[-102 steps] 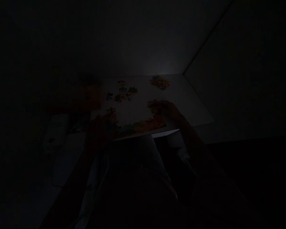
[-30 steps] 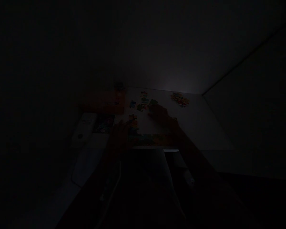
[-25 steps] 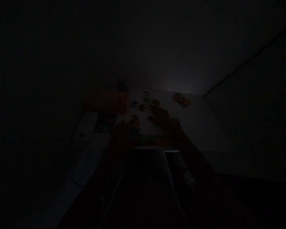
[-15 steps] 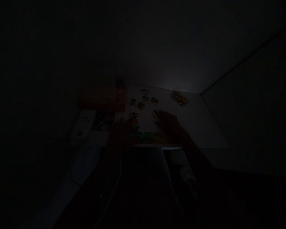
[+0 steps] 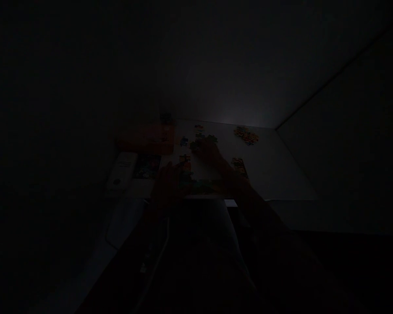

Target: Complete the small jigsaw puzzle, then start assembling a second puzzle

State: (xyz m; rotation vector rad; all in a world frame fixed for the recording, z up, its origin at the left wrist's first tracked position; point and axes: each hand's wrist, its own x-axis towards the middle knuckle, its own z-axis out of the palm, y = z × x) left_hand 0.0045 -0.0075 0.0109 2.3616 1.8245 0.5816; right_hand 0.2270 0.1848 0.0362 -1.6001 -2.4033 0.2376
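The scene is very dark. On the white board [image 5: 268, 170] lies a partly joined jigsaw puzzle [image 5: 201, 186], with a row along the near edge and columns rising at both sides. My left hand [image 5: 167, 181] rests flat at its left column [image 5: 185, 163], fingers spread. My right hand [image 5: 210, 153] reaches over the middle, fingertips at a green puzzle piece [image 5: 194, 145] among several loose ones. Whether it grips a piece is lost in the dark. Close by lie a blue piece [image 5: 184, 141] and another green piece [image 5: 212, 138]. My right forearm partly covers the right column [image 5: 239, 165].
A heap of puzzle pieces [image 5: 246, 135] sits at the far right of the board. On the left are an orange box [image 5: 165, 141], a dark picture card [image 5: 147, 166] and a white box-like object [image 5: 121, 170]. A pale wall [image 5: 229, 87] rises behind.
My right hand has moved left and away from me, from the puzzle's right side to the loose pieces, uncovering the right column. My left hand has stayed at the left column. The view shifted slightly.
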